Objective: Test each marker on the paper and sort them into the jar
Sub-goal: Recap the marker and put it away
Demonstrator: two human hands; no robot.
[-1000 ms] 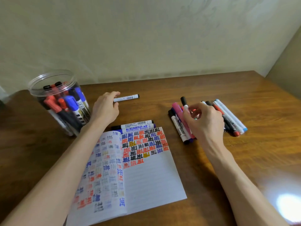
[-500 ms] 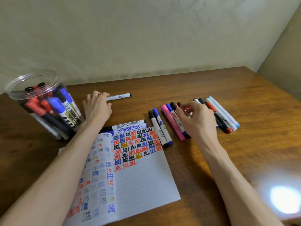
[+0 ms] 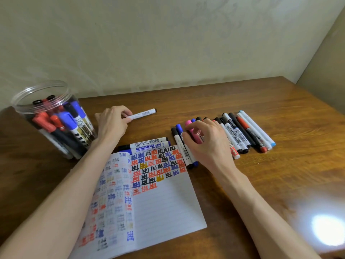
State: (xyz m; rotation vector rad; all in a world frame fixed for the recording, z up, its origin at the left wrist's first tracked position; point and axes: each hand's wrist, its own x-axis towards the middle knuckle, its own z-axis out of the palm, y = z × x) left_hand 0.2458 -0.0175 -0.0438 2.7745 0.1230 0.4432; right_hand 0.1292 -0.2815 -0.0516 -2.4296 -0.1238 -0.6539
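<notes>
1. The right hand [image 3: 207,141] is curled over the left part of a row of markers [image 3: 242,135]. Its thumb and forefinger close on either side of a pink marker [image 3: 195,136], pinching it.
2. The left hand [image 3: 112,124] grips the near end of a white marker [image 3: 141,114]. The fingers wrap round the barrel, and the black end points toward the table's right edge. The small print on the barrel is too fine to read.
3. The row lies toward the right side of the wooden table [image 3: 280,165], barrels side by side and touching. One white barrel there [image 3: 235,136] reads "WHITEBOARD MARKER".
4. Two markers [image 3: 147,145] lie against the far edge of the open notebook [image 3: 164,202]. One label shows a barcode, and the other reads "WHITEBOARD MARKER" in blue.
5. The lined page carries rows of one repeated character in red, blue, black and yellow ink. The notebook reaches the table's near edge.
6. The clear plastic jar [image 3: 28,94] stands by the far left corner, lid off. It holds red, blue and black capped markers, and one label in black and gold is unreadable.
</notes>
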